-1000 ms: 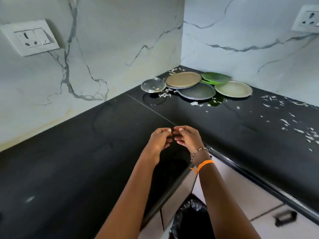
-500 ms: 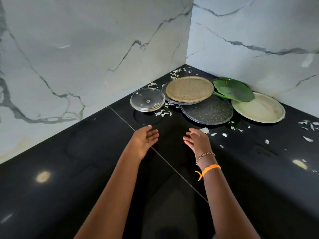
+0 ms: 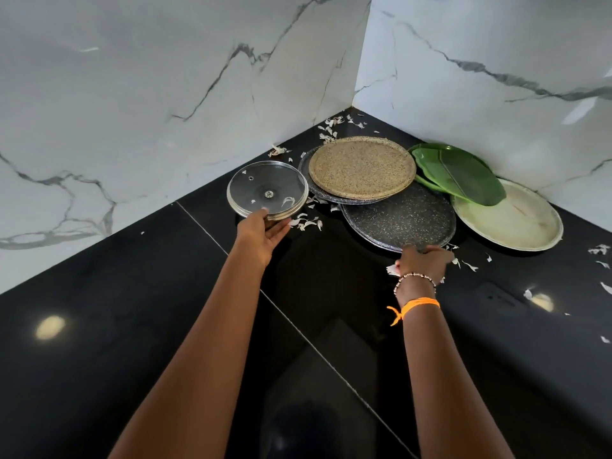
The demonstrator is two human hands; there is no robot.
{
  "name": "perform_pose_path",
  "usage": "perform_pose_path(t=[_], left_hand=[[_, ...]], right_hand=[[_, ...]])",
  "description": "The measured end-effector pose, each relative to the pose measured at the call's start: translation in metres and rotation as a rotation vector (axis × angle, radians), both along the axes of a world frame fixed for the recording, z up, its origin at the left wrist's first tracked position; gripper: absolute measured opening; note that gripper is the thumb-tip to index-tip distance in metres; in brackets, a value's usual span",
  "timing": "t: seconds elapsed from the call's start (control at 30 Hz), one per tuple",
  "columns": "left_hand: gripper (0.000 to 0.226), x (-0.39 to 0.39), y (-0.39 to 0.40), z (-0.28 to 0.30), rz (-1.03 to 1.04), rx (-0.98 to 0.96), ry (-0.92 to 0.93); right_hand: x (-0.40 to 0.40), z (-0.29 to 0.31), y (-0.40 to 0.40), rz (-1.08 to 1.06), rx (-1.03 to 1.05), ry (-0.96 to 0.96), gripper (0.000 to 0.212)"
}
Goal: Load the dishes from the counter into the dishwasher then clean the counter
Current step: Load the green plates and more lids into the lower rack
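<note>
Both hands now reaching far corner: left hand (image 3: 261,235) pinching glass lid (image 3: 267,190) rim, right hand (image 3: 422,261) gripping dark speckled plate (image 3: 399,220) edge; loading starting.

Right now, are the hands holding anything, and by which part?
The left hand grips the round glass lid by its near rim. The right hand touches the dark speckled round plate at its near edge; a grip cannot be told.

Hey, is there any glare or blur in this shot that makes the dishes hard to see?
Head view: two round lamp reflections glare on the black counter, away from the dishes. The glass lid and plates are sharp. Wide-angle bending shows at the edges.
</note>
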State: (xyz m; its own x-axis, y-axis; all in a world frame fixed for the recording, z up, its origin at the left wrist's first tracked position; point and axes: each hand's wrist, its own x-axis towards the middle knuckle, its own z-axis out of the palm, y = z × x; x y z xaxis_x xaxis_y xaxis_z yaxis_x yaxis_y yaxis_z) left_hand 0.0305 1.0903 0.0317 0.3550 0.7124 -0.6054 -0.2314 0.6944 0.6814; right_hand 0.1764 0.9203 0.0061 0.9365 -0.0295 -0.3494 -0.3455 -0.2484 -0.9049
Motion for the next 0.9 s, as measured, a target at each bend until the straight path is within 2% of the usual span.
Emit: perform_pose_path(t=[0.13, 0.23, 0.37, 0.47, 0.67, 0.9], left_hand=[[0.034, -0.008, -0.005, 0.000, 0.034, 0.042, 0.041], [0.028, -0.023, -0.025, 0.003, 0.038, 0.022, 0.018], [0.024, -0.047, -0.056, 0.002, -0.010, 0.032, 0.087], [0.022, -0.059, -0.074, 0.004, -0.009, 0.049, 0.154], [0.024, -0.084, -0.112, 0.019, -0.016, 0.055, 0.189], [0.028, -0.118, -0.165, 0.042, -0.087, 0.136, 0.217]], right_hand=[[0.013, 0.002, -0.009, 0.020, -0.130, 0.030, 0.051], [0.025, 0.012, -0.009, 0.009, 0.020, 0.162, 0.035], [0.030, 0.025, -0.012, 0.164, 0.196, 0.299, 0.003], [0.020, 0.049, -0.017, 0.155, 0.330, 0.290, 0.023], [-0.017, 0.065, -0.057, 0.151, 0.305, 0.242, 0.024], [-0.067, 0.070, -0.130, 0.107, 0.463, 0.258, 0.023]])
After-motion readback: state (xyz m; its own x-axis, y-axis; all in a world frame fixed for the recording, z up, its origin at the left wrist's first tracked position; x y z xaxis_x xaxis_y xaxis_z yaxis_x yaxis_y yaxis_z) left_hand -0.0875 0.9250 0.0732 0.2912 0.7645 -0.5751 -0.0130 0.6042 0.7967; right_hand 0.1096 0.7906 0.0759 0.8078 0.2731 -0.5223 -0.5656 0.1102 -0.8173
